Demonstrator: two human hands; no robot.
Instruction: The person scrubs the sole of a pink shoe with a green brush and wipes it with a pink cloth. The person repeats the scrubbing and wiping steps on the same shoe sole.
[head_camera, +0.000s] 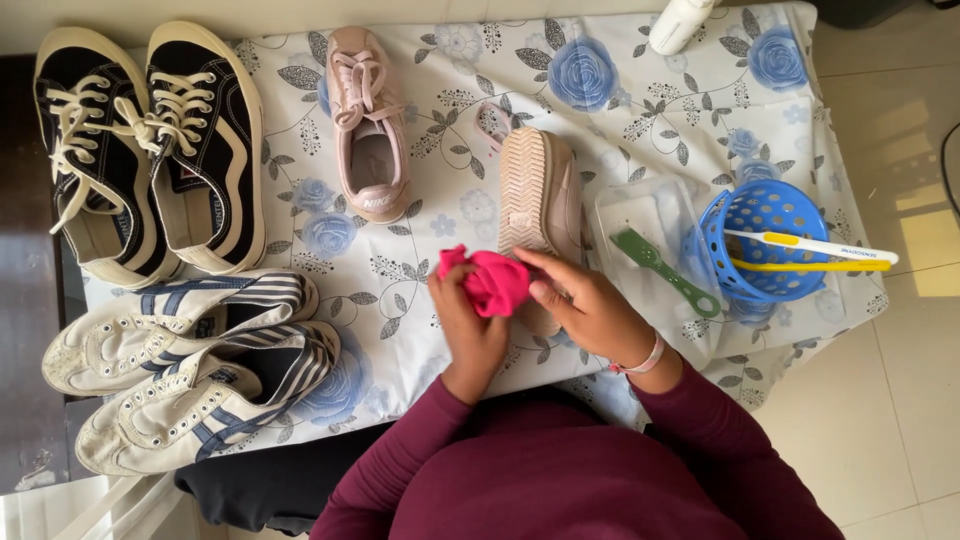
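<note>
A bright pink cloth (490, 282) is bunched between both my hands near the front of the table. My left hand (468, 325) grips it from below and the left. My right hand (585, 305) pinches it from the right and lies over the heel end of a pale pink sneaker (538, 190) that rests on its side with the ribbed sole showing. Its mate (368, 125) stands upright further left.
A flowered cloth (600, 90) covers the table. Black sneakers (150, 150) and white striped sneakers (190, 370) lie at the left. At the right are a clear tray (640, 215) with a green tool (665, 270), a blue basket (760, 240) holding toothbrushes, and a white bottle (680, 22).
</note>
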